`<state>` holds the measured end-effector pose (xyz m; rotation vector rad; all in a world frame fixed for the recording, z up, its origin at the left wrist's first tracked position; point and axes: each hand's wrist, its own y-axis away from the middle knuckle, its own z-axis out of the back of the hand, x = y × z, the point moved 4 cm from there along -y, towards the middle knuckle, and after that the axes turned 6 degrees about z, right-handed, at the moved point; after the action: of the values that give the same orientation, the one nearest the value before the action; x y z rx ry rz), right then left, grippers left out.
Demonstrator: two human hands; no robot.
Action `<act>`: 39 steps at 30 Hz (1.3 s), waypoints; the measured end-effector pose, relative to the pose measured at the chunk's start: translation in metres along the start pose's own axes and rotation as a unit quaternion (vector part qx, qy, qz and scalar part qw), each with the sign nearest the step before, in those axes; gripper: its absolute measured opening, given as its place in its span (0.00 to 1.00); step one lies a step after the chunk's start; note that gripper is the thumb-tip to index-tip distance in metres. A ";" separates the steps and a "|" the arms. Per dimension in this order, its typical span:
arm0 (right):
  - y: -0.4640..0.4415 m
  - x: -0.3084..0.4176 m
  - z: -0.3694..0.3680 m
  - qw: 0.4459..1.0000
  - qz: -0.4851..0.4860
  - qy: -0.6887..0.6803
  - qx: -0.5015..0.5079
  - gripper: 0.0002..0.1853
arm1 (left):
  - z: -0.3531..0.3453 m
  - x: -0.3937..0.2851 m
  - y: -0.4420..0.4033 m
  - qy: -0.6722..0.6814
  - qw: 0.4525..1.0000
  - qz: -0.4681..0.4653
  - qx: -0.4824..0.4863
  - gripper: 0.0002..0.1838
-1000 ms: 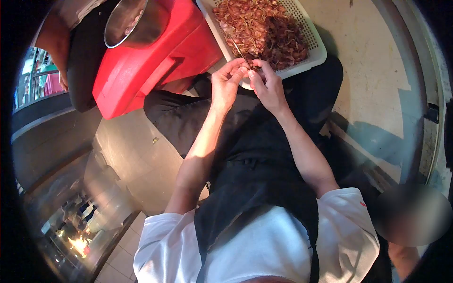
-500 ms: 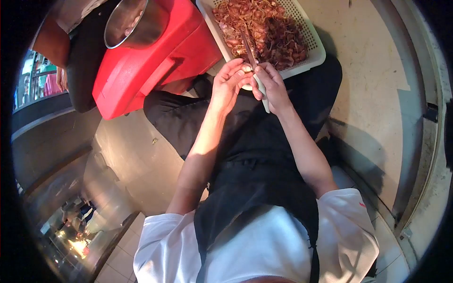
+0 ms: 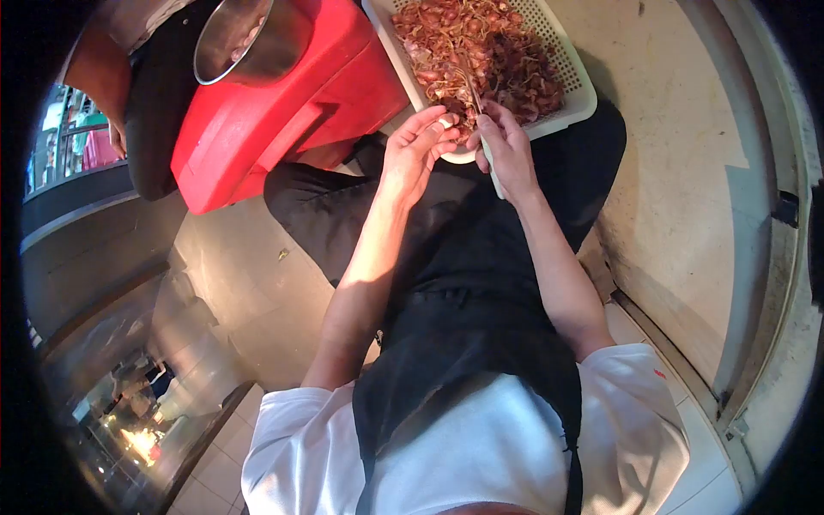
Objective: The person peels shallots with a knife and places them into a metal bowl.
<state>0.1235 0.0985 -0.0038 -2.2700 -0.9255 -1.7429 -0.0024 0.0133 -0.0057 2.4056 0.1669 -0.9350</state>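
My left hand point(image 3: 414, 156) pinches a small pale shallot point(image 3: 445, 122) between thumb and fingers, at the near edge of the basket. Just to its right, my right hand point(image 3: 513, 156) is closed around the white handle of a knife point(image 3: 496, 182). The blade points away from me, over the heap. A white perforated plastic basket point(image 3: 573, 116) holds a pile of reddish-brown shallots point(image 3: 459, 30) with dry skins and roots. Part of the basket's near side is hidden behind my hands.
Left of the basket stands a red plastic box point(image 3: 232, 142) with a metal bowl point(image 3: 287, 47) on it, holding some pale pieces. Another person's hand point(image 3: 118, 140) shows at far left. A pale panel point(image 3: 678, 172) runs along the right, and a bright flame point(image 3: 142, 445) glows lower left.
My right hand and the knife have shifted slightly right, away from the shallot, so the hands are further apart. My left hand still holds the shallot in nearly the same place.
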 end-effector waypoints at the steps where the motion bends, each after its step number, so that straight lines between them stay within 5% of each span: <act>1: 0.002 0.005 -0.001 0.999 0.006 0.052 0.013 0.20 | 0.002 0.001 0.000 0.003 1.000 0.001 0.000 0.16; 9: 0.015 0.017 -0.013 0.954 0.120 0.248 0.116 0.20 | 0.007 0.005 -0.004 0.039 0.999 -0.010 0.025 0.12; 22: 0.016 0.015 -0.016 0.948 0.195 0.238 0.082 0.13 | 0.005 0.009 0.001 0.013 1.000 -0.007 -0.013 0.10; 31: 0.012 0.003 -0.004 0.985 0.045 0.139 0.092 0.12 | 0.011 0.007 0.003 0.090 0.991 0.063 0.070 0.13; 39: 0.008 -0.001 0.000 0.991 0.036 0.118 0.046 0.13 | 0.009 0.008 0.002 0.068 0.993 0.057 0.073 0.14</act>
<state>0.1272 0.0921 -0.0025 -1.9617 -0.8469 -1.8458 -0.0014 0.0058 -0.0151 2.5839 0.0118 -0.7557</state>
